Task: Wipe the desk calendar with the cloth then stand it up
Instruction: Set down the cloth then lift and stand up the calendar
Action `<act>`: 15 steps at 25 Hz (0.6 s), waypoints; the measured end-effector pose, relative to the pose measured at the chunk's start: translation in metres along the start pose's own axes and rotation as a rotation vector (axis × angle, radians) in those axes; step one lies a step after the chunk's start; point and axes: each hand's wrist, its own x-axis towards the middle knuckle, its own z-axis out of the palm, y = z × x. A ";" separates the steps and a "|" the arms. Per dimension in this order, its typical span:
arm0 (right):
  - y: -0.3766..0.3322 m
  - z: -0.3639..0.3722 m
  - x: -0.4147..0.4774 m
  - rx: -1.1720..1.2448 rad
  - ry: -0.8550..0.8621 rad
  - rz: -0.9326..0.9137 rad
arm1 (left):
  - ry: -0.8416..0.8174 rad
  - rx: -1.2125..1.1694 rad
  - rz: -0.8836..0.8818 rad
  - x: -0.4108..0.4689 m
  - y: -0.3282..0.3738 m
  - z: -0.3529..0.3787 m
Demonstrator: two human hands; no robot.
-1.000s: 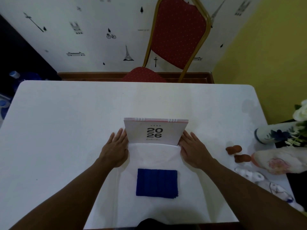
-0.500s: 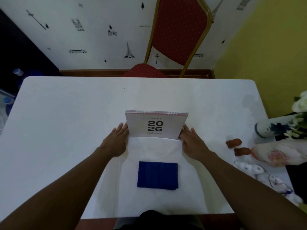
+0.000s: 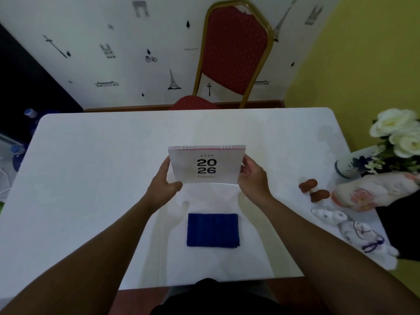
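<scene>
Fingers of both hands grip the desk calendar [image 3: 205, 165] by its side edges: the left hand [image 3: 164, 186] clasps the left edge with the thumb tucked under the lower corner, and the right hand [image 3: 254, 178] clasps the right edge with its fingers [image 3: 246, 160] curled around it. The calendar faces the person, its cover printed "2026", its spiral binding along the top; whether its base touches the desk [image 3: 91, 167] cannot be told. Just nearer the person, a folded blue cloth [image 3: 213, 230] lies flat on the white desk, apart from both hands. At the right edge of the desk a white vase with blue pattern [image 3: 346, 165] holds white flowers [image 3: 396, 130]. Near it sit two small brown objects [image 3: 313, 189], a pale floral-printed item [image 3: 372, 192] and white knitted pieces with purple thread [image 3: 354, 230]. Beyond the far edge stands a red chair with a gold frame [image 3: 234, 53].
</scene>
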 end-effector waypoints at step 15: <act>-0.011 -0.094 -0.006 0.085 0.203 0.062 | -0.159 -0.135 0.123 0.050 0.112 0.088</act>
